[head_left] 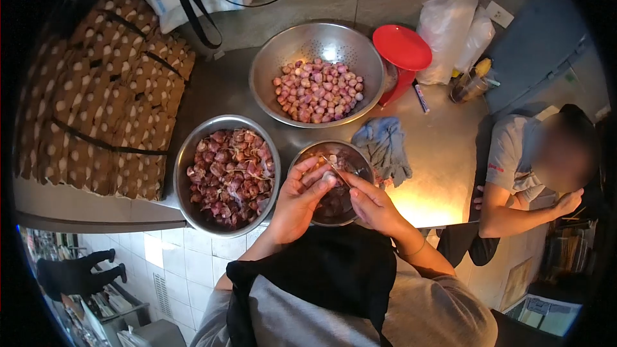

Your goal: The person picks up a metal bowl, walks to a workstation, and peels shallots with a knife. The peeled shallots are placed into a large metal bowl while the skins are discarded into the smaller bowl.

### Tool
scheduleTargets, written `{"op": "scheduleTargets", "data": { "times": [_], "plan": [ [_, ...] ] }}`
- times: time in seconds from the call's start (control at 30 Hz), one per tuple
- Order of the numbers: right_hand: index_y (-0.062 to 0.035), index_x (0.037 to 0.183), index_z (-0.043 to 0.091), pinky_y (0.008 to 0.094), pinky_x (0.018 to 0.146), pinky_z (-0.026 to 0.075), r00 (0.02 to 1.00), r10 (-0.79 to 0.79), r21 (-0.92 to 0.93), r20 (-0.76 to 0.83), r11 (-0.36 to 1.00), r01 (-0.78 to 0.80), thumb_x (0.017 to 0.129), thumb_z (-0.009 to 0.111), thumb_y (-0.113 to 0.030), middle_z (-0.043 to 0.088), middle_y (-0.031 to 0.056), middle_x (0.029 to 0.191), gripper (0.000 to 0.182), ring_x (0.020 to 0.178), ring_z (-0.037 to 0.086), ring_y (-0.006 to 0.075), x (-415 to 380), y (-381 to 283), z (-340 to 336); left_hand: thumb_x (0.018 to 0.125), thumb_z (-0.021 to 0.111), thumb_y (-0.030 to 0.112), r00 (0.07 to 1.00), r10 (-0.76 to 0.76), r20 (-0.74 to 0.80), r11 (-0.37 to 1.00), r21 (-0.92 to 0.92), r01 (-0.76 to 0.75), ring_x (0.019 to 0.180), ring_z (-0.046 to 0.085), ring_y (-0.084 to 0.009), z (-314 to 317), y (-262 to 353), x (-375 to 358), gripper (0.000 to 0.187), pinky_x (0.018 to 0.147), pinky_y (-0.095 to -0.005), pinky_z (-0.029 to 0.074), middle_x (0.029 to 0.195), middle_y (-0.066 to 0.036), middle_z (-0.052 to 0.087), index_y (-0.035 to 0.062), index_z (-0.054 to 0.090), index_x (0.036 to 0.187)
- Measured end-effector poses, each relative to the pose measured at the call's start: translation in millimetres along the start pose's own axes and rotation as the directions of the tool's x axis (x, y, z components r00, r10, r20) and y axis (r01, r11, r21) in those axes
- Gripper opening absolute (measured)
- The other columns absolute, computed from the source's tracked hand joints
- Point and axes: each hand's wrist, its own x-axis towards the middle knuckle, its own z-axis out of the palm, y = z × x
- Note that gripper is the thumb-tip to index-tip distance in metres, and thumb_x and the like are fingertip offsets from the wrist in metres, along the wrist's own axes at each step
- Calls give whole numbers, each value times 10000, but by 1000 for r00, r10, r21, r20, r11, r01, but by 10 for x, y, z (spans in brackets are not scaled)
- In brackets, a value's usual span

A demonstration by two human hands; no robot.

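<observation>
Fingers of my left hand (297, 198) are closed around a pale peeled shallot (330, 178). My right hand (376, 205) grips a small knife (339, 172), its thin blade against or very near the shallot. Both hands are over a small steel bowl (362, 162) with dark reddish scraps in it, partly hidden by the fingers. To the left stands a steel bowl (182, 186) of unpeeled shallots (228, 180) with dry skins and roots. Beyond the hands, a large steel colander (265, 83) holds many peeled pink shallots (318, 93).
Stacked egg trays (103, 103) fill the left end of the steel table (443, 148). Blue-grey gloves (385, 144) lie right of the small bowl. A red round-topped object (402, 47), plastic bags (447, 38) and a marker (421, 99) are behind. Another person (514, 173) sits at right.
</observation>
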Motion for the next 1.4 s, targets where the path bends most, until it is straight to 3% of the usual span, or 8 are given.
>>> {"op": "scheduleTargets", "data": {
  "times": [0.07, 0.6, 0.8, 1.0, 1.1, 1.23, 1.3, 1.4],
  "plan": [
    [-43, 1323, 336, 178, 436, 284, 999, -39, -19, -6, 999, 39, 955, 350, -188, 346, -34, 561, 395, 464, 328, 43, -2, -6, 7, 808, 547, -53, 1000, 18, 3, 999, 27, -18, 1066, 489, -192, 26, -5, -7, 462, 956, -320, 393, 1187, -114, 452, 57, 371, 1221],
    [-68, 1326, 349, 174, 447, 302, 986, -24, -57, -165, 998, 15, 951, 359, -177, 344, -39, 562, 391, 470, 344, 42, 23, -113, -115, 855, 517, 18, 998, -33, 45, 995, -88, 37, 1036, 519, -196, -3, 35, -18, 363, 932, -323, 407, 1094, -112, 526, 92, 415, 1195],
    [-72, 1344, 320, 172, 448, 303, 989, -103, -117, -110, 989, 91, 948, 366, -156, 342, -43, 571, 407, 465, 335, 42, 11, -13, -84, 868, 524, 73, 988, 107, -112, 993, 61, -101, 1008, 534, -188, -113, 261, 484, 309, 915, -325, 420, 1145, -103, 529, 46, 453, 1168],
    [-75, 1322, 350, 202, 398, 281, 992, 37, 0, -121, 999, -37, 940, 367, -165, 357, -17, 510, 392, 424, 342, 67, 12, 113, -82, 848, 560, 114, 956, 283, 81, 924, 242, -295, 1099, 492, -243, 76, 1023, 681, 410, 945, -343, 406, 1250, -123, 447, -2, 437, 1221],
    [-65, 1300, 373, 206, 391, 278, 994, 39, 10, -107, 999, -38, 939, 374, -174, 354, -15, 508, 376, 419, 341, 72, 28, 168, -65, 826, 581, 61, 893, 448, 47, 800, 425, -424, 1061, 517, -196, -198, 1234, 634, 324, 895, -299, 423, 1132, -111, 543, 18, 519, 1141],
    [-40, 1274, 389, 203, 401, 282, 995, 23, 27, -98, 999, -20, 939, 377, -177, 356, -13, 516, 362, 424, 338, 72, 110, 153, -39, 794, 621, 57, 901, 434, -23, 437, 880, -188, 897, 588, -143, -899, 1234, 589, 199, 782, -246, 461, 951, -81, 624, -4, 600, 982],
    [-32, 1270, 390, 199, 408, 284, 996, 10, 11, -88, 1000, -9, 940, 375, -176, 356, -13, 519, 360, 429, 337, 69, 132, 142, -27, 775, 641, 56, 914, 405, 9, 212, 972, -103, 791, 611, -120, -1247, 1085, 624, 150, 703, -230, 477, 853, -70, 649, -17, 624, 904],
    [-26, 1269, 386, 193, 418, 282, 998, 5, -11, -69, 1000, -6, 941, 371, -173, 352, -16, 524, 360, 437, 335, 64, 122, 95, 1, 757, 655, 48, 902, 408, 143, 150, 964, -221, 690, 611, -115, -1432, 906, 628, 123, 605, -243, 477, 805, -77, 657, -25, 632, 854]
  ]
}}
